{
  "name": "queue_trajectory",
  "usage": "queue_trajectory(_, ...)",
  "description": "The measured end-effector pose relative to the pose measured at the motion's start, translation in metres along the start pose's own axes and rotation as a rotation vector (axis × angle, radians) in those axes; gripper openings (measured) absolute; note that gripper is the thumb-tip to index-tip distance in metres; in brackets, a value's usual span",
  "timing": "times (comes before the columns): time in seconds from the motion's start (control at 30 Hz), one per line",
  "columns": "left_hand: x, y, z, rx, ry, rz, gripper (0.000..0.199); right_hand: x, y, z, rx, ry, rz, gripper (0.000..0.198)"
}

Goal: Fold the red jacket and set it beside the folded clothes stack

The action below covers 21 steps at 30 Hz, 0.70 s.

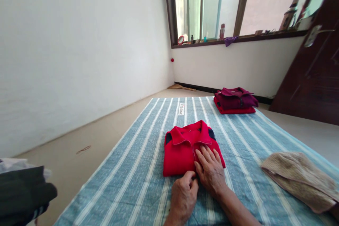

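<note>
A folded red zip-collar jacket (182,159) with dark shoulder patches lies on the blue striped cloth (137,148), its collar pointing away from me. My right hand (211,170) rests flat on the jacket's front, right of the zip, fingers stretched out. At the near edge of the jacket, my left hand (184,190) is closed, thumb and index finger pinched at the hem. What lies between those fingertips is mostly hidden.
Toward the far right stands a pile of folded clothes, a maroon garment (233,98) over a red one (238,111). A beige cloth (299,176) lies crumpled at the right edge. Dark folded clothing (23,192) is at lower left. A brown door (309,67) stands at right.
</note>
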<state>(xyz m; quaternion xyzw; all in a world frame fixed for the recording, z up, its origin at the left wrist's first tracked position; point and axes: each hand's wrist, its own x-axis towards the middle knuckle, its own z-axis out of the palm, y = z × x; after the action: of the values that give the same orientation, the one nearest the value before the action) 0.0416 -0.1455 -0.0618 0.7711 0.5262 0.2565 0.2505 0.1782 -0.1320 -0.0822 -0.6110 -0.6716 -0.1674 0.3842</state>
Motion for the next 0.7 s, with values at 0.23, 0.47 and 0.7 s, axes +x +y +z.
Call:
queue_trajectory(0.23,0.003,-0.006,0.001,0.009,-0.007,0.01,0.026,0.004,-0.003,-0.002,0.003,-0.004,0.029,0.032)
queue_trajectory(0.47,0.006,-0.01,0.001,0.046,-0.019,0.05,0.027,0.008,-0.005,-0.004,0.002,0.012,0.039,0.032)
queue_trajectory(0.7,0.005,-0.021,0.005,0.045,-0.004,0.104,0.027,0.009,-0.005,-0.003,-0.012,0.007,0.035,0.032)
